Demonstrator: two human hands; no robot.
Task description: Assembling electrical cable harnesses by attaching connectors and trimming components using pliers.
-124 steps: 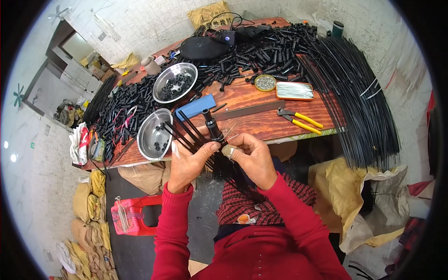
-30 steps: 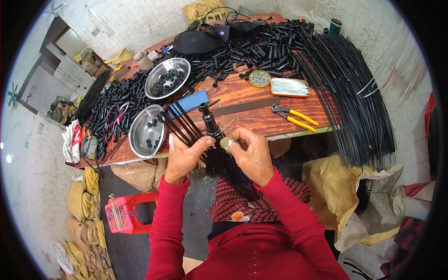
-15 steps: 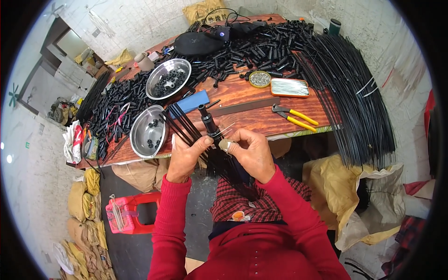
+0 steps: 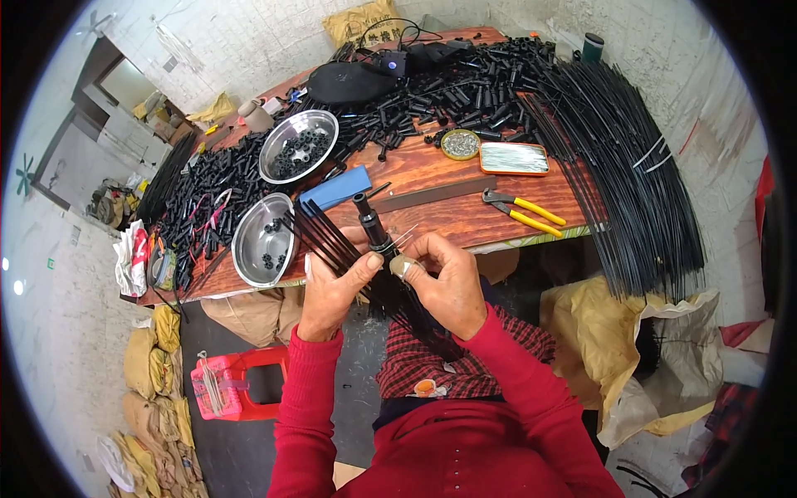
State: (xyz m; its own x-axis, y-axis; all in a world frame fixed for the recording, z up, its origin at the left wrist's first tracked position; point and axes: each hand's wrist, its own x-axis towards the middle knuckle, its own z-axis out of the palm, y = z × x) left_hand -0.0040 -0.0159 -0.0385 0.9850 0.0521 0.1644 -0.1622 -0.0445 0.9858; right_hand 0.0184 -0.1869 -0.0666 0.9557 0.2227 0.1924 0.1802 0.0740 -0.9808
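Observation:
My left hand is closed round a bundle of thin black rods, which fan out to its upper left and hang down toward my lap. A stepped black tube fitting stands nearly upright at the rods' joined end, by my left thumb. Against this fitting, my right hand pinches a thin silvery wire, whose loose ends stick out above its fingers. A tan wrap covers the right thumb tip. The fingers behind the rods are partly hidden.
On the wooden table lie two metal bowls of small black parts, a blue block, yellow-handled pincers, a tin of wires, a round tin, heaped black tubes and long black rods. A red stool stands below.
Both hands sit slightly lower in the picture, with the fitting and rods held between them. My right fingers have shifted a little at the wire; the grip looks the same.

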